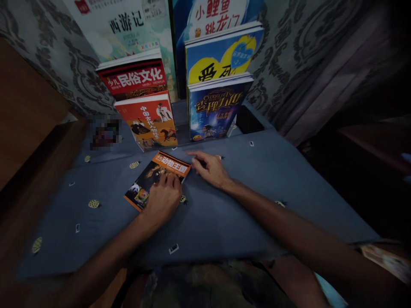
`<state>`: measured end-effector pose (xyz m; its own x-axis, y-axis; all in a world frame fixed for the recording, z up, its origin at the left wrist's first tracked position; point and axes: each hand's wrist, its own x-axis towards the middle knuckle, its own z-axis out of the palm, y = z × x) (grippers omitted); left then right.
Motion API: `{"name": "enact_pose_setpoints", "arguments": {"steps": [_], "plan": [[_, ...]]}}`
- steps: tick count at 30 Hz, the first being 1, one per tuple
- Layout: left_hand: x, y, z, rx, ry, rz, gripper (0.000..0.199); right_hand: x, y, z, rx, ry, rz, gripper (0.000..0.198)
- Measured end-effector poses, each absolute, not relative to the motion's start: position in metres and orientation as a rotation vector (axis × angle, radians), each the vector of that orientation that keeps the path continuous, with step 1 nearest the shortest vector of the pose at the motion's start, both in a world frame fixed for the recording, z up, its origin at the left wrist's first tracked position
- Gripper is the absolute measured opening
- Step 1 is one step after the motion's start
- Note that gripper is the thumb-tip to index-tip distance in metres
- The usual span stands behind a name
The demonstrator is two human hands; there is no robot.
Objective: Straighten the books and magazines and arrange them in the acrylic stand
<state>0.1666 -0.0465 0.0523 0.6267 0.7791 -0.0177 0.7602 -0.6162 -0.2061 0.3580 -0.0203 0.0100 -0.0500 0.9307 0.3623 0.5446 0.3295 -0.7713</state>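
Observation:
A small book [150,171] with an orange band and a dark cover with animal pictures lies slanted on the blue cloth. Over its lower right part, my left hand [165,194] has its fingers bent and pressed on the cover; the fingertips and thumb are mostly hidden. Just beyond the book's right corner, my right hand [210,169] hovers at or rests on the cloth, index finger stretched out and the others loosely bent, holding nothing. Behind stand an orange book [154,122] and a dark blue book [215,109], both upright and apart from my hands.
Further back, a red book [138,79], a blue and yellow book [221,53], a pale green book [128,25] and a blue book [218,13] stand in two stepped rows. A black flat object [248,119] lies right of them. The cloth-covered table [257,184] bears pineapple prints.

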Motion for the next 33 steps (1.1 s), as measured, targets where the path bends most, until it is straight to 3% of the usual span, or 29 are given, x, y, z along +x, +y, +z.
{"name": "enact_pose_setpoints", "arguments": {"steps": [8, 14, 33], "plan": [[0.127, -0.032, 0.051, -2.786, -1.18, -0.102, 0.024, 0.357, -0.023, 0.012, -1.319, -1.916, 0.487, 0.035], [0.082, -0.027, 0.039, -2.679, -1.398, -0.142, 0.04, 0.354, -0.019, 0.012, -1.333, -1.918, 0.479, 0.035], [0.122, -0.006, 0.027, -2.537, -1.425, -0.159, 0.04, 0.343, 0.031, -0.013, -1.256, -2.039, 0.364, 0.033]]}}
